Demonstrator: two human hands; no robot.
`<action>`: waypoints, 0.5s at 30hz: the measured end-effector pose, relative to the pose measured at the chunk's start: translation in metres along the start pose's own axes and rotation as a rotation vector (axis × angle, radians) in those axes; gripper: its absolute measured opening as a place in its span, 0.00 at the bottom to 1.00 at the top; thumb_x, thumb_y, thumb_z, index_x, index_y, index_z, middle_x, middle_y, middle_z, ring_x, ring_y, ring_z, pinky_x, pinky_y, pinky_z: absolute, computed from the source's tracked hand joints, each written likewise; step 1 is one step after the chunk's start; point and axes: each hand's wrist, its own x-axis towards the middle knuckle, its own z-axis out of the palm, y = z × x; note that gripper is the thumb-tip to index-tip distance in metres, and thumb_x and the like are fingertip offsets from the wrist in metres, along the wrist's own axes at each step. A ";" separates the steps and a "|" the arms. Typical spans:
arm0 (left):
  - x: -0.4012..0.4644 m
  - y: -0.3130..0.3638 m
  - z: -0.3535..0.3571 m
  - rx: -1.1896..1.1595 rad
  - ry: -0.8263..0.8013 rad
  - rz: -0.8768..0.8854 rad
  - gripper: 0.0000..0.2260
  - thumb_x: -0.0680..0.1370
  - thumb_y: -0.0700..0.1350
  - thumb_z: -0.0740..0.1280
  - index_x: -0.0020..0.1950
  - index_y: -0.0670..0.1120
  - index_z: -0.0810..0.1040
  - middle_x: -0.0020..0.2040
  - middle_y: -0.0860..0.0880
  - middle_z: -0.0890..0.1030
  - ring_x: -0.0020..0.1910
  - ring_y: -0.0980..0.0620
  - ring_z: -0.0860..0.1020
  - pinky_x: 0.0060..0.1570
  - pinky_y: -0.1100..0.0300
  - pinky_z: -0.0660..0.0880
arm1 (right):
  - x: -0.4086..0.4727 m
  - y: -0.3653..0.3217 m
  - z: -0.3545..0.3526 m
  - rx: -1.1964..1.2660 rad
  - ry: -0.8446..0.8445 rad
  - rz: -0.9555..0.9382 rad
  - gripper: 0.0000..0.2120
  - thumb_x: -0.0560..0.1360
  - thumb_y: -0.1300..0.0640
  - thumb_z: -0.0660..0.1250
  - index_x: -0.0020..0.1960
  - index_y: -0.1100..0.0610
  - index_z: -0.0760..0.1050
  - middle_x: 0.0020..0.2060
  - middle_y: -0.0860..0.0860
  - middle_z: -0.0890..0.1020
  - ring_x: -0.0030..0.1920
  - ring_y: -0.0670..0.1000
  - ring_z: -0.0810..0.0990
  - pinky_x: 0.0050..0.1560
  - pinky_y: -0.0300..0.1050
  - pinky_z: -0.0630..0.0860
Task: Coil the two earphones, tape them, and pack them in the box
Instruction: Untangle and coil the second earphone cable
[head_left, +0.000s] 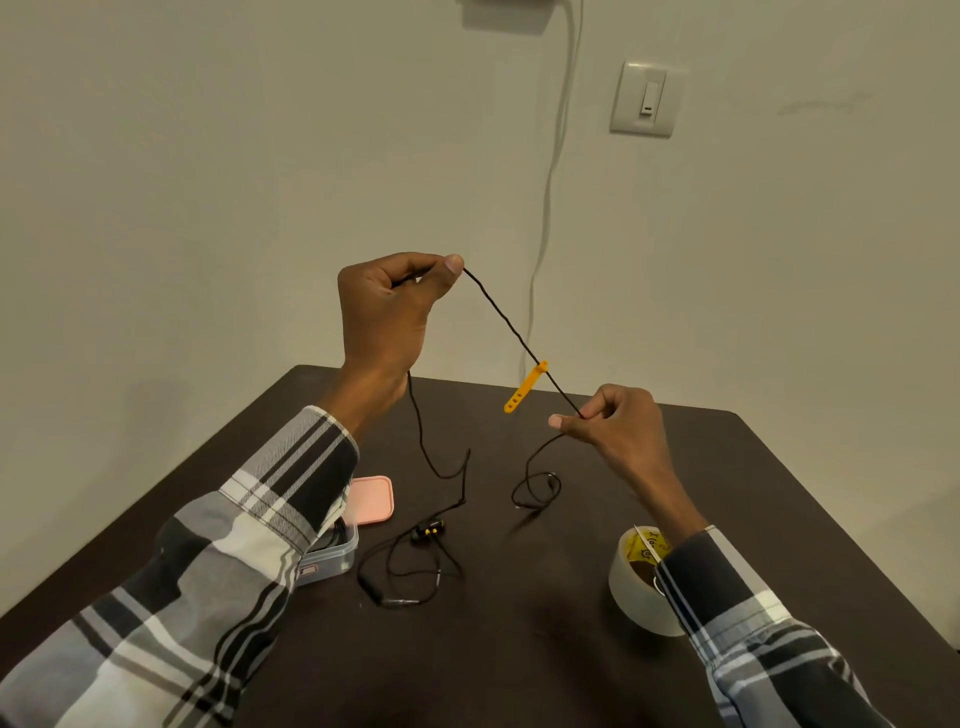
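Table (571, 649): a dark top carrying everything; its near edge and left corner are cut off by the frame and the plaid sleeves, so anything lying there cannot be seen.
Box (332, 558): clear, lid off, near left, mostly hidden under the left sleeve. A dark shape shows inside, perhaps a coiled earphone already packed, though that cannot be confirmed. The sleeve hangs just over it, so a drop of that arm could likely knock it.
Tape roll (636, 582): near right, partly covered by the right sleeve, which touches or nearly touches it. A pale thing lies across its top; what it is cannot be made out. Lowering that forearm might roll it away.
Pink lid (371, 499): flat behind the box, its left part hidden by the sleeve.
Left hand (387, 312): raised, pinching the earphone cable (498, 312) between thumb and curled fingers; how much cable sits inside the fist is hidden.
Right hand (613, 423): lower and to the right, pinching the same cable, which runs taut between the two hands.
Slack: one end loops on the table below the right hand, the other trails down to the earbuds (428, 531) and the inline remote; against the dark top these strands are hard to trace. Winding could probably drag them into a knot.
Yellow strap (525, 387): dangles from the taut stretch, and may snag or get wound into a loop.
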 end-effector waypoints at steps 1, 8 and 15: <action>-0.001 -0.001 0.000 0.009 -0.015 -0.001 0.07 0.74 0.39 0.74 0.48 0.36 0.84 0.27 0.58 0.79 0.21 0.64 0.70 0.27 0.77 0.64 | 0.000 -0.001 0.000 -0.078 -0.053 -0.016 0.16 0.62 0.49 0.83 0.35 0.55 0.77 0.30 0.48 0.80 0.31 0.45 0.75 0.34 0.43 0.72; -0.011 -0.013 0.005 0.294 -0.392 -0.054 0.02 0.73 0.42 0.75 0.41 0.45 0.86 0.34 0.55 0.85 0.37 0.61 0.82 0.44 0.69 0.75 | -0.013 -0.052 -0.005 0.107 -0.382 -0.101 0.27 0.67 0.51 0.80 0.63 0.51 0.78 0.53 0.45 0.84 0.55 0.42 0.82 0.54 0.36 0.78; -0.012 -0.003 0.007 0.270 -0.393 0.005 0.01 0.73 0.42 0.75 0.42 0.45 0.86 0.34 0.56 0.85 0.37 0.60 0.82 0.44 0.65 0.77 | -0.016 -0.062 -0.004 0.336 -0.355 -0.121 0.07 0.77 0.60 0.71 0.53 0.61 0.84 0.42 0.54 0.88 0.47 0.48 0.87 0.53 0.38 0.80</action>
